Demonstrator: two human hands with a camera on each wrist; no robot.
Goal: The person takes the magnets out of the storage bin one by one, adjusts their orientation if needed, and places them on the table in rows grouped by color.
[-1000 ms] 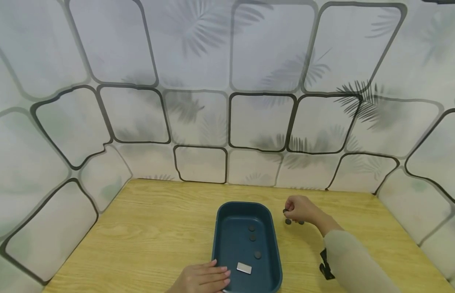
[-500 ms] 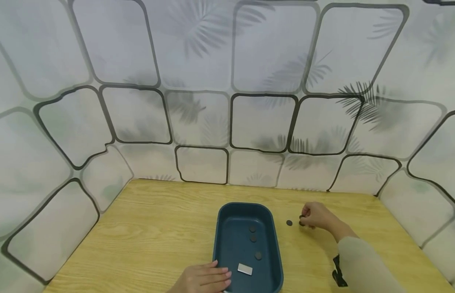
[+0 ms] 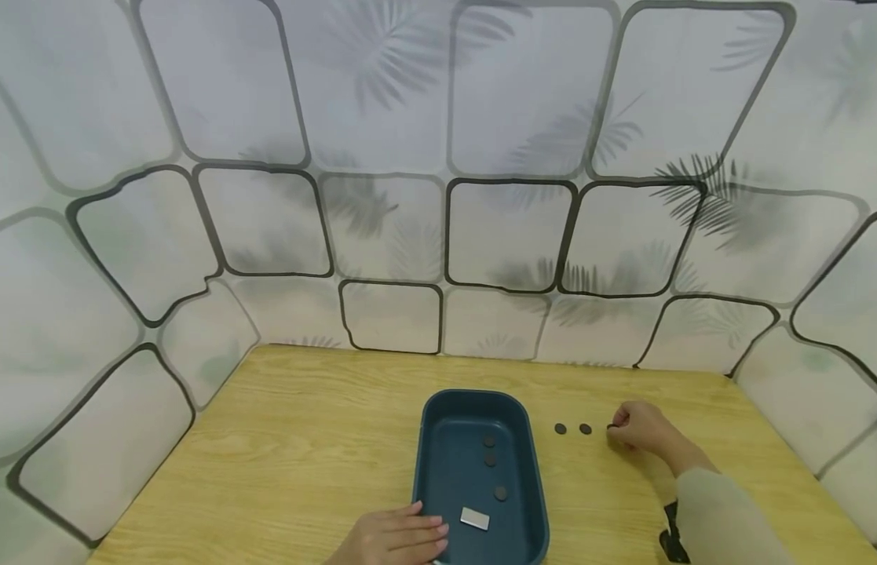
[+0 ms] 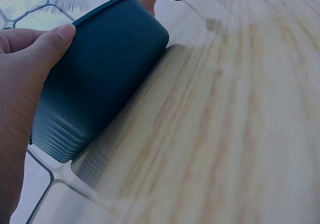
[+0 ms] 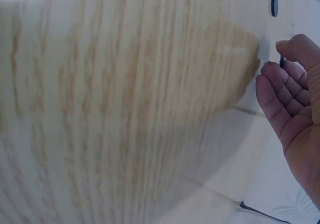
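A deep blue rectangular tray (image 3: 538,479) stands on the table. My left hand (image 3: 396,537) holds its near left rim, fingers over the inside; in the left wrist view the thumb (image 4: 59,37) lies against the outer wall. Inside the tray are three dark round discs (image 3: 501,493) and a small silver rectangular block (image 3: 475,518). Right of the tray, my right hand (image 3: 646,428) pinches another dark disc (image 5: 282,61) between thumb and fingers, low over the wood. Two more dark discs lie to its left, a nearer one (image 3: 585,429) and a farther one (image 3: 560,428).
The wood-grain table (image 3: 325,439) meets a patterned cloth wall (image 3: 389,314) at the back and both sides. A black strap (image 3: 671,537) hangs at the right sleeve (image 3: 728,510). The tray's near end runs out of the head view.
My right hand has shifted rightward along the row, from the left disc past the middle one to the right end. Two discs now lie uncovered behind it. The left hand stays on the tray.
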